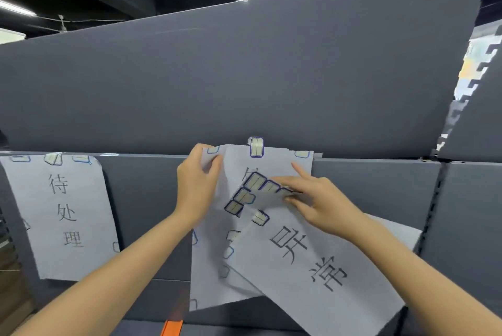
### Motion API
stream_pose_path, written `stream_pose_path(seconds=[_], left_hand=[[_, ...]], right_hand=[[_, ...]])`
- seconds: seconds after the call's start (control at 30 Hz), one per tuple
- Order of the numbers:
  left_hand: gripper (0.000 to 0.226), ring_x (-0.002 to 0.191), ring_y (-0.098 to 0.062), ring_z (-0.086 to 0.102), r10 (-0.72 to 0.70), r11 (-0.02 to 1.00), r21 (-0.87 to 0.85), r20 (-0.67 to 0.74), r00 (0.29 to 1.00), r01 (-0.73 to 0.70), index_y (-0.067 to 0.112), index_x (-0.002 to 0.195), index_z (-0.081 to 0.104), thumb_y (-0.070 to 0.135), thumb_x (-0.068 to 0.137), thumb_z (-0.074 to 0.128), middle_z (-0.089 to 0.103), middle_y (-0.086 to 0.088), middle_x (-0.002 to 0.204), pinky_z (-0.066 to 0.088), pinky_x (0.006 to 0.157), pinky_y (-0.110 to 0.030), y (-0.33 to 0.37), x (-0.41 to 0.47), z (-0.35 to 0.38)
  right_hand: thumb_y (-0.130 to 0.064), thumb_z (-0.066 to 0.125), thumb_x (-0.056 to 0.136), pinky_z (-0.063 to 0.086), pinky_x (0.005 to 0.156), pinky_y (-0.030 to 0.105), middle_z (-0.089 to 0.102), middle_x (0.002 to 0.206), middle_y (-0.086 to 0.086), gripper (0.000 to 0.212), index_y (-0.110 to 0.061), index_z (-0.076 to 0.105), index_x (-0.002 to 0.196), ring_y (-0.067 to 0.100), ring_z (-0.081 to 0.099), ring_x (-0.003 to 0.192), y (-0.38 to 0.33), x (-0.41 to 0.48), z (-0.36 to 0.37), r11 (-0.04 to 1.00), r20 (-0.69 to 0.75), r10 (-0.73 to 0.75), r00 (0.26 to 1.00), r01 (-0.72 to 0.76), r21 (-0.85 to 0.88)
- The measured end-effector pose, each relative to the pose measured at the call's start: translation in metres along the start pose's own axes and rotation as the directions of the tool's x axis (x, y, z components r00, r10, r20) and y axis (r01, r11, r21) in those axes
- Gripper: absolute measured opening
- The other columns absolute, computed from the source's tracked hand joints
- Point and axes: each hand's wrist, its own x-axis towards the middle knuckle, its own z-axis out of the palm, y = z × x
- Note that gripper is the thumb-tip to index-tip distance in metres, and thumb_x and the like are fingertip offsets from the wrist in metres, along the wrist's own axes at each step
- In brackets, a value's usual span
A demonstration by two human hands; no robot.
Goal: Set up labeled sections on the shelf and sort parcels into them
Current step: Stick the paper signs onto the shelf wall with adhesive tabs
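— So, where are the signs?

— One paper sign reading 待处理 (65,216) hangs flat on the grey shelf front (141,191) at the left, with blue-edged stickers along its top edge. A second sheet (209,267) hangs at the middle, fixed by a single sticker (256,147) that straddles its top edge and the grey back board (244,77).

— And what does that one say?

— Cannot tell; its writing is almost wholly covered.

— Covered by what?

— By a sticker strip (252,191) and a loose sign reading 异常 (307,267), tilted, its low corner running down to the right.

— The left hand?

— The left hand (197,186) pinches the second sheet's upper left corner, thumb in front, fingers curled behind the paper, which buckles there.

— The right?

— The right hand (323,204) grips the sticker strip, thumb laid across it, forefinger straight and pointing up-left, the rest curled. The 异常 sign sits under that hand; whether the fingers clasp it too, I cannot tell.

— Anything else?

— An orange piece (171,328) at the bottom edge, below the sheets.
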Motion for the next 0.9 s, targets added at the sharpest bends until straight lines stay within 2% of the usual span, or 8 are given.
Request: stream_pose_path(seconds=[0.07,0.17,0.27,0.33,0.43,0.57,0.67,0.9], left_hand=[[0.007,0.071,0.008,0.049,0.014,1.0,0.013,-0.007,1.0,-0.014,0.01,0.084,0.056,0.007,0.089,0.058,0.057,0.008,0.082,0.037,0.064,-0.006,-0.004,-0.001,0.001],[0.006,0.078,0.003,0.05,0.011,0.999,0.03,-0.003,1.0,-0.011,0.009,0.084,0.056,0.008,0.089,0.059,0.058,0.004,0.085,0.037,0.067,-0.007,-0.011,-0.002,0.002],[0.007,0.078,-0.004,0.05,-0.029,0.999,0.016,0.014,0.999,0.029,0.016,0.09,0.056,0.01,0.088,0.06,0.057,0.011,0.085,0.037,0.067,-0.007,-0.016,-0.006,0.003],[0.014,0.076,-0.005,0.048,-0.001,0.999,0.049,0.025,1.0,0.0,0.022,0.096,0.056,0.013,0.088,0.062,0.055,0.018,0.087,0.037,0.07,-0.011,-0.017,-0.009,0.003],[0.013,0.086,-0.011,0.05,0.135,0.969,0.205,0.041,0.99,-0.14,0.018,0.097,0.061,0.013,0.086,0.066,0.055,0.02,0.089,0.034,0.081,-0.025,-0.017,-0.007,0.005],[0.007,0.079,-0.02,0.053,0.35,0.846,0.395,0.095,0.932,-0.358,0.017,0.088,0.064,0.017,0.082,0.068,0.062,0.008,0.083,0.025,0.076,-0.024,-0.019,-0.001,0.011],[0.006,0.074,-0.021,0.052,0.437,0.785,0.431,0.125,0.891,-0.445,0.017,0.086,0.067,0.019,0.082,0.063,0.063,0.005,0.08,0.028,0.074,-0.025,-0.019,0.0,0.017],[0.006,0.067,-0.019,0.05,0.536,0.725,0.429,0.141,0.832,-0.539,0.019,0.079,0.072,0.019,0.081,0.067,0.058,0.006,0.066,0.027,0.073,-0.023,-0.007,0.005,0.032]], right_hand=[[-0.01,0.049,0.095,0.035,0.1,0.025,0.057,0.133,0.002,0.045,-0.036,0.048,0.132,0.003,0.001,0.141,0.005,0.008,0.007,0.997,0.063,0.021,0.998,-0.016,-0.079],[-0.012,0.046,0.096,0.039,0.092,0.033,0.042,0.146,0.01,0.043,-0.032,0.048,0.134,0.007,0.003,0.145,0.007,0.014,0.011,0.988,0.105,0.069,0.992,-0.053,-0.146],[-0.013,0.045,0.096,0.041,0.088,0.034,0.027,0.153,0.014,0.044,-0.034,0.047,0.134,0.008,0.017,0.143,0.009,0.014,0.012,0.975,0.127,0.092,0.988,-0.063,-0.214],[-0.013,0.045,0.096,0.042,0.089,0.034,0.019,0.156,0.015,0.043,-0.034,0.048,0.133,0.011,0.026,0.141,0.01,0.011,0.011,0.97,0.119,0.108,0.987,-0.079,-0.231],[-0.013,0.046,0.096,0.041,0.089,0.032,0.016,0.156,0.014,0.041,-0.032,0.049,0.132,0.015,0.04,0.134,0.014,0.004,0.007,0.961,0.111,0.149,0.983,-0.117,-0.252],[-0.014,0.047,0.096,0.04,0.088,0.031,0.02,0.156,0.013,0.037,-0.029,0.051,0.13,0.018,0.041,0.132,0.022,-0.005,-0.003,0.951,0.099,0.177,0.979,-0.144,-0.274],[-0.014,0.047,0.096,0.04,0.088,0.031,0.021,0.156,0.012,0.036,-0.027,0.053,0.129,0.02,0.043,0.131,0.027,-0.012,-0.013,0.94,0.078,0.203,0.976,-0.171,-0.296],[-0.016,0.046,0.097,0.038,0.09,0.031,0.021,0.156,0.012,0.034,-0.025,0.053,0.129,0.022,0.042,0.132,0.038,-0.025,-0.031,0.921,0.06,0.24,0.969,-0.207,-0.33]])
